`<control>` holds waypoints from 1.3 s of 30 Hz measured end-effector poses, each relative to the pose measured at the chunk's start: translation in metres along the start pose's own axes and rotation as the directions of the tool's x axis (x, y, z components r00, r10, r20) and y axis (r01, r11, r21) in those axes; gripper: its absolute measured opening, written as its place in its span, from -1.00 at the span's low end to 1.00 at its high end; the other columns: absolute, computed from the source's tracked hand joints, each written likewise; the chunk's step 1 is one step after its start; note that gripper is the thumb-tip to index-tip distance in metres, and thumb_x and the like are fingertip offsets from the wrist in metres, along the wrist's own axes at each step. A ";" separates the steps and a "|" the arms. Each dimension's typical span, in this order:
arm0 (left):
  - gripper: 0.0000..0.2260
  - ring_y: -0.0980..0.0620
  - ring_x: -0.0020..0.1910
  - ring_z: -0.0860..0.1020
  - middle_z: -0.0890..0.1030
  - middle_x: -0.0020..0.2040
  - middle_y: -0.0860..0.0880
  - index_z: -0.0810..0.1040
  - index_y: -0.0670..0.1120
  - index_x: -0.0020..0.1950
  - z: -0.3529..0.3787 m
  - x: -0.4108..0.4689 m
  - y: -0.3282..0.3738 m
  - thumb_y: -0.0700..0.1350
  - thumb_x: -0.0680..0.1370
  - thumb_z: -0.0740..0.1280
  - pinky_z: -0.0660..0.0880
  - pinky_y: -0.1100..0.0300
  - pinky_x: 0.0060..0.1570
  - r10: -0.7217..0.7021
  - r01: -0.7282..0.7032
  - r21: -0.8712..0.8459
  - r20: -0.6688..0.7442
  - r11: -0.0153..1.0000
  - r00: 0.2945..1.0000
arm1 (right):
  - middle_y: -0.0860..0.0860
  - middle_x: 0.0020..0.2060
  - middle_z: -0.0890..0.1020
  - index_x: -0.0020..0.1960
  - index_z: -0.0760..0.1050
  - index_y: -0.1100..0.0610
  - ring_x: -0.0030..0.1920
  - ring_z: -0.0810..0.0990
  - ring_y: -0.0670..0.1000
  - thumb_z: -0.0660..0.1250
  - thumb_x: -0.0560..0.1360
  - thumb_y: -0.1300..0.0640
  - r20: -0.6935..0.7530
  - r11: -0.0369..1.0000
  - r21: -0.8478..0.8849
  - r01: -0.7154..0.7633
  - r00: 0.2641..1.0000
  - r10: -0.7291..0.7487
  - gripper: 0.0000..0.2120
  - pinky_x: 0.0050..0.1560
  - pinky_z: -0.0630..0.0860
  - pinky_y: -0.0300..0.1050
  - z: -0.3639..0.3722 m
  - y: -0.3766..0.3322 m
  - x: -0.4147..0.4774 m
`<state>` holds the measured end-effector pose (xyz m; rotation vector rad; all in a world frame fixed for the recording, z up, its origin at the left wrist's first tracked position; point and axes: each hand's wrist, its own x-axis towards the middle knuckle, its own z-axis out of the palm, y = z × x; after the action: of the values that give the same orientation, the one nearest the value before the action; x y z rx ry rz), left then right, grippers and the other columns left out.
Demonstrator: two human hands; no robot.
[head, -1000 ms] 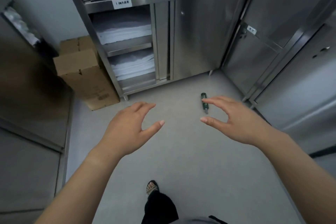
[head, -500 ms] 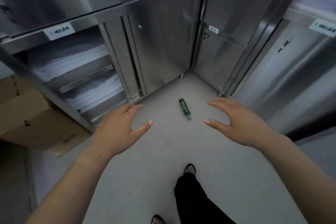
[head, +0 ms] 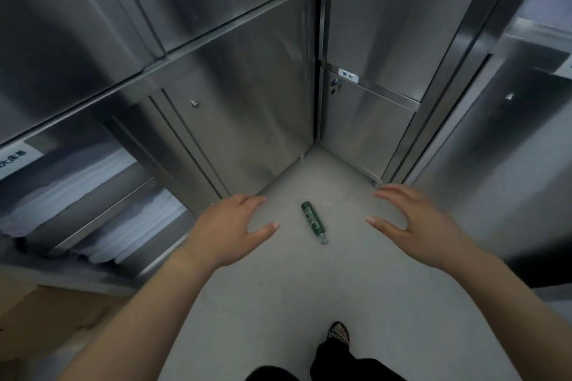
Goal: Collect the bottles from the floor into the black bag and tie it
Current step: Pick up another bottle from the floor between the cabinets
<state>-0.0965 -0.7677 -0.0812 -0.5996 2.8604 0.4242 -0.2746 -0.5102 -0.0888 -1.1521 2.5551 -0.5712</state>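
You are looking at one bottle [head: 314, 222]: a slim, dark green cylinder with pale print along its label. It is lying on its side on the grey floor [head: 278, 294], resting flat and pointing diagonally. Its green end is facing the corner where the steel cabinets [head: 247, 86] meet; its small clear tip is pointing back toward you. It is sitting apart from the cabinet bases, touching nothing but the floor.
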 end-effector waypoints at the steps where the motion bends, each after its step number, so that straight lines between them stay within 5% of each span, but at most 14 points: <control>1: -0.40 -0.02 0.33 0.41 0.44 0.37 -0.01 0.31 0.03 0.43 -0.001 0.015 -0.004 0.33 0.49 0.12 0.36 -0.03 0.30 -0.003 0.003 0.007 0.014 1.000 1.000 | -0.05 0.35 0.39 0.36 0.34 -0.01 0.34 0.32 -0.01 0.05 0.39 -0.36 0.007 1.000 -0.013 -0.012 1.000 0.012 -0.33 0.34 0.22 -0.12 0.000 0.003 0.016; 6: -0.43 -0.06 0.29 0.44 0.47 0.33 -0.03 0.34 0.00 0.41 0.001 0.089 -0.036 0.29 0.50 0.16 0.38 0.03 0.26 0.012 -0.014 0.028 0.066 1.000 0.998 | 0.00 0.39 0.34 0.38 0.32 -0.02 0.40 0.27 0.03 0.13 0.43 -0.31 0.044 0.998 -0.026 -0.062 0.997 0.063 -0.39 0.39 0.21 0.03 0.019 0.011 0.094; 12: -0.44 -0.06 0.32 0.41 0.44 0.34 -0.05 0.34 -0.01 0.40 0.027 0.207 -0.090 0.27 0.50 0.17 0.38 0.06 0.26 0.117 -0.115 -0.024 0.206 0.993 0.971 | 0.01 0.42 0.32 0.40 0.29 -0.02 0.41 0.24 0.03 0.17 0.45 -0.27 0.114 0.988 -0.027 -0.150 0.982 0.152 -0.40 0.38 0.20 -0.04 0.074 0.020 0.173; 17: -0.44 -0.06 0.33 0.40 0.43 0.35 -0.06 0.34 -0.03 0.40 0.087 0.298 -0.135 0.26 0.51 0.18 0.33 0.07 0.30 0.185 -0.199 0.009 0.328 0.980 0.926 | 0.00 0.45 0.26 0.39 0.31 0.00 0.42 0.23 0.04 0.22 0.45 -0.23 0.131 0.955 0.032 -0.295 0.948 0.289 -0.42 0.34 0.24 -0.04 0.150 0.053 0.223; 20: -0.39 -0.08 0.32 0.42 0.44 0.35 -0.07 0.37 -0.04 0.38 0.138 0.353 -0.149 0.28 0.45 0.10 0.33 -0.02 0.30 0.171 -0.168 -0.035 0.285 0.985 0.943 | 0.02 0.48 0.20 0.42 0.28 0.04 0.45 0.18 0.06 0.23 0.48 -0.19 0.137 0.936 0.044 -0.348 0.931 0.340 -0.41 0.34 0.26 0.01 0.208 0.085 0.261; 27: -0.37 -0.02 0.37 0.36 0.39 0.41 -0.01 0.33 0.01 0.41 0.355 0.442 -0.172 0.31 0.44 0.09 0.30 -0.03 0.33 0.166 -0.139 -0.101 0.346 0.985 0.923 | 0.04 0.50 0.15 0.47 0.18 0.01 0.43 0.21 0.09 0.17 0.49 -0.23 0.230 0.969 0.040 -0.242 0.946 0.227 -0.37 0.30 0.32 0.02 0.398 0.202 0.340; 35: -0.42 -0.05 0.46 0.24 0.26 0.50 -0.06 0.25 0.02 0.46 0.636 0.530 -0.243 0.25 0.51 0.19 0.23 -0.07 0.39 0.125 -0.136 0.004 0.370 0.991 0.921 | 0.05 0.52 0.03 0.49 0.09 0.01 0.45 0.14 0.13 0.28 0.47 -0.15 0.208 0.921 0.047 -0.388 0.905 0.371 -0.32 0.25 0.37 0.08 0.658 0.347 0.375; 39: -0.31 -0.04 0.53 0.03 0.03 0.57 -0.02 0.07 0.09 0.52 0.742 0.554 -0.269 0.34 0.47 0.14 0.09 -0.13 0.45 0.071 -0.104 0.070 0.369 0.992 0.927 | 0.05 0.51 0.05 0.48 0.08 0.00 0.43 0.18 0.14 0.32 0.44 -0.16 0.175 0.920 0.056 -0.389 0.911 0.374 -0.28 0.22 0.39 0.11 0.739 0.390 0.402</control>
<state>-0.3916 -0.9716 -0.9764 -0.3351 2.5370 0.3754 -0.4866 -0.7568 -0.9570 -0.6116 2.4896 -0.4673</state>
